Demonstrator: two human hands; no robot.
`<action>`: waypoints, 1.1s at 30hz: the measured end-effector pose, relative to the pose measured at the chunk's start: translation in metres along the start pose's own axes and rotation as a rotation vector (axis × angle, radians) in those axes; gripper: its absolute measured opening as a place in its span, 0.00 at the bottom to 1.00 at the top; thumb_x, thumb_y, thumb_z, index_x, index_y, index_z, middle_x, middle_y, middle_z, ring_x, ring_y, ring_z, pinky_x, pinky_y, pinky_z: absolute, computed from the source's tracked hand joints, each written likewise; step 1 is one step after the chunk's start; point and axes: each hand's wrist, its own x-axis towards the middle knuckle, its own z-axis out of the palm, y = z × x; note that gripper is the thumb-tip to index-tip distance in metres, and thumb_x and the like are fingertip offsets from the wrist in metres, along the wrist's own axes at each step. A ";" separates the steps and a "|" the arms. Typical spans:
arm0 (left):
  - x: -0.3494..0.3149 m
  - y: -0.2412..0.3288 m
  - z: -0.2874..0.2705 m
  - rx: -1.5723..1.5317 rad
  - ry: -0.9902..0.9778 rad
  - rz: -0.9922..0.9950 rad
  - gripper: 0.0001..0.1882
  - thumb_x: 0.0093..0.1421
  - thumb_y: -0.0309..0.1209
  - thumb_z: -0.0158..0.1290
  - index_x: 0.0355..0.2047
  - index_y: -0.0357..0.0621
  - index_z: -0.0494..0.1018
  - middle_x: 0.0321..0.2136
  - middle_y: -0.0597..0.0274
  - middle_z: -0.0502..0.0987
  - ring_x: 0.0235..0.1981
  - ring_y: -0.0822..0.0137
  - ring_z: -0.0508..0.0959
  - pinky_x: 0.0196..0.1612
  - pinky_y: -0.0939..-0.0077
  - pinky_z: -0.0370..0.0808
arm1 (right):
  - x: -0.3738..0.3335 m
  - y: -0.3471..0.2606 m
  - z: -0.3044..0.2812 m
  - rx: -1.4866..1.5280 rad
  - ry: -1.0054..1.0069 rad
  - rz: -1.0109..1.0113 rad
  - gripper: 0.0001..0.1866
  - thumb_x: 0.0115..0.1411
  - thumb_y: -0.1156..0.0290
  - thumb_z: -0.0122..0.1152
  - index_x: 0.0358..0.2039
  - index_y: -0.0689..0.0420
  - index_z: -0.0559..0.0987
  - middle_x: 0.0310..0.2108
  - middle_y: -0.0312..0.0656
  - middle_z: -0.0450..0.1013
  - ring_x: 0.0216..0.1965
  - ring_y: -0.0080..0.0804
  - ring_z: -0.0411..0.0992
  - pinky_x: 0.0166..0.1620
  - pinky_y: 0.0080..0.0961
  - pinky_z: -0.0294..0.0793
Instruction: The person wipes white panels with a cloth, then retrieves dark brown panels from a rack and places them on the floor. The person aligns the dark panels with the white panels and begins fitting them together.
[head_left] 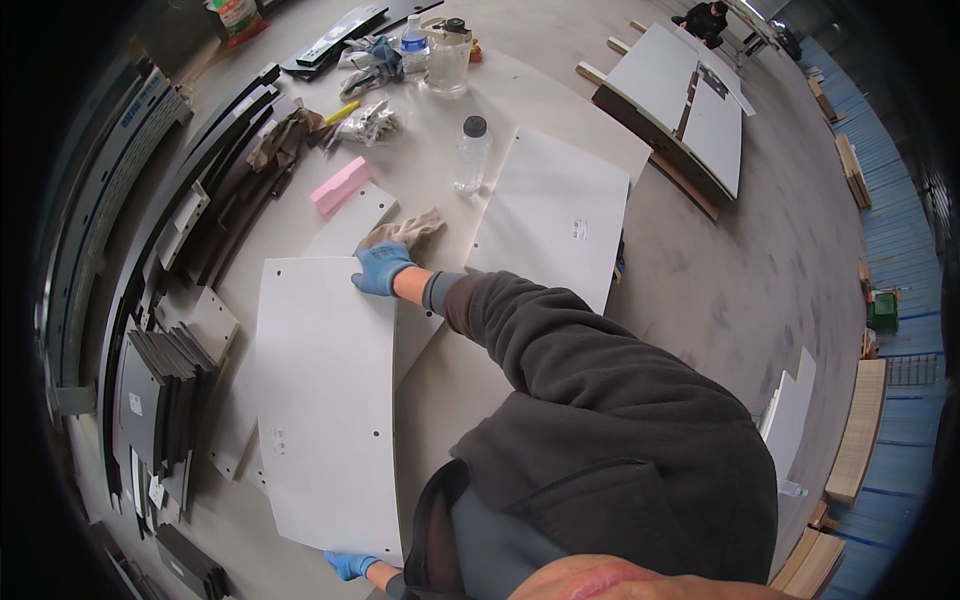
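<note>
Panel (327, 400), smooth-faced, between gloved hands (382, 268)

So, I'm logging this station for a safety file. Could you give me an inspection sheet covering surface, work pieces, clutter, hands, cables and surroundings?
Surface: pale grey work surface, panels lying across part of it
Work pieces: white drilled panel between the hands; another white panel beyond; stacked dark panels at left
Clutter: clear bottle with dark cap, pink block, crumpled beige cloth, lidded clear jug
Hands: blue-gloved; right hand grips the panel's upper corner; left hand at its lower edge, grip unclear
Cables: nothing seen
Surroundings: dark-clothed person in the background; green crate at right
</note>
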 end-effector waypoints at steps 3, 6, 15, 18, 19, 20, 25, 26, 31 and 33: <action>0.008 0.011 0.002 -0.521 0.034 -0.172 0.15 0.69 0.32 0.53 0.28 0.40 0.83 0.29 0.62 0.83 0.27 0.61 0.82 0.29 0.64 0.80 | -0.001 -0.005 0.004 -0.005 0.016 0.024 0.33 0.63 0.45 0.57 0.58 0.59 0.78 0.50 0.53 0.82 0.52 0.51 0.80 0.55 0.48 0.75; 0.017 0.016 0.004 -0.497 0.072 -0.159 0.13 0.66 0.33 0.58 0.30 0.37 0.84 0.31 0.60 0.84 0.29 0.61 0.82 0.32 0.62 0.81 | -0.003 -0.011 0.007 -0.028 0.019 0.034 0.35 0.63 0.46 0.57 0.61 0.60 0.76 0.52 0.53 0.81 0.52 0.50 0.81 0.54 0.49 0.76; 0.063 -0.004 0.023 -0.513 0.027 -0.138 0.13 0.63 0.36 0.63 0.34 0.36 0.85 0.32 0.58 0.85 0.30 0.59 0.83 0.34 0.60 0.82 | -0.009 -0.025 0.014 -0.168 -0.013 0.042 0.39 0.62 0.44 0.58 0.61 0.65 0.73 0.47 0.52 0.83 0.51 0.48 0.81 0.53 0.46 0.74; 0.069 0.000 0.023 -0.492 0.053 -0.045 0.13 0.61 0.36 0.63 0.33 0.37 0.85 0.32 0.57 0.85 0.29 0.59 0.82 0.34 0.59 0.82 | -0.010 -0.026 0.016 -0.224 -0.027 0.013 0.37 0.62 0.44 0.58 0.59 0.65 0.74 0.46 0.53 0.83 0.50 0.48 0.81 0.51 0.46 0.75; 0.071 0.004 0.024 -0.490 0.056 -0.086 0.13 0.60 0.37 0.63 0.34 0.37 0.85 0.31 0.57 0.85 0.29 0.59 0.82 0.34 0.59 0.81 | -0.011 -0.026 0.018 -0.266 -0.029 -0.018 0.37 0.62 0.44 0.58 0.58 0.65 0.75 0.46 0.53 0.83 0.49 0.47 0.81 0.50 0.46 0.76; 0.076 0.009 0.024 -0.487 0.060 -0.124 0.13 0.59 0.37 0.64 0.34 0.37 0.85 0.31 0.57 0.85 0.29 0.58 0.81 0.34 0.59 0.81 | -0.013 -0.026 0.019 -0.312 -0.036 -0.042 0.37 0.62 0.44 0.59 0.58 0.65 0.75 0.45 0.53 0.83 0.49 0.47 0.81 0.49 0.45 0.76; 0.107 0.030 0.025 -0.351 0.044 -0.190 0.15 0.60 0.38 0.61 0.37 0.37 0.85 0.33 0.56 0.85 0.30 0.57 0.81 0.37 0.61 0.79 | -0.022 -0.018 0.024 -0.287 0.043 -0.137 0.30 0.61 0.48 0.60 0.55 0.59 0.79 0.46 0.50 0.83 0.48 0.47 0.82 0.47 0.46 0.77; 0.114 0.032 0.025 -0.241 -0.009 -0.123 0.16 0.62 0.38 0.59 0.39 0.36 0.85 0.35 0.56 0.85 0.32 0.57 0.81 0.39 0.63 0.79 | -0.024 -0.015 0.025 -0.274 0.039 -0.150 0.31 0.61 0.47 0.60 0.54 0.59 0.78 0.45 0.51 0.83 0.48 0.47 0.81 0.48 0.45 0.76; 0.123 0.027 0.038 -0.377 -0.093 0.224 0.22 0.70 0.37 0.46 0.51 0.31 0.81 0.48 0.50 0.85 0.43 0.58 0.81 0.50 0.71 0.78 | -0.025 -0.004 0.027 -0.306 0.081 -0.222 0.27 0.60 0.49 0.62 0.51 0.57 0.79 0.46 0.47 0.82 0.50 0.46 0.81 0.53 0.45 0.76; 0.125 0.021 0.042 -0.021 -0.081 0.220 0.25 0.69 0.39 0.49 0.55 0.29 0.78 0.53 0.49 0.83 0.49 0.60 0.80 0.53 0.68 0.77 | -0.026 0.001 0.027 -0.227 0.117 -0.234 0.22 0.60 0.52 0.62 0.48 0.53 0.79 0.47 0.47 0.82 0.50 0.47 0.81 0.52 0.45 0.78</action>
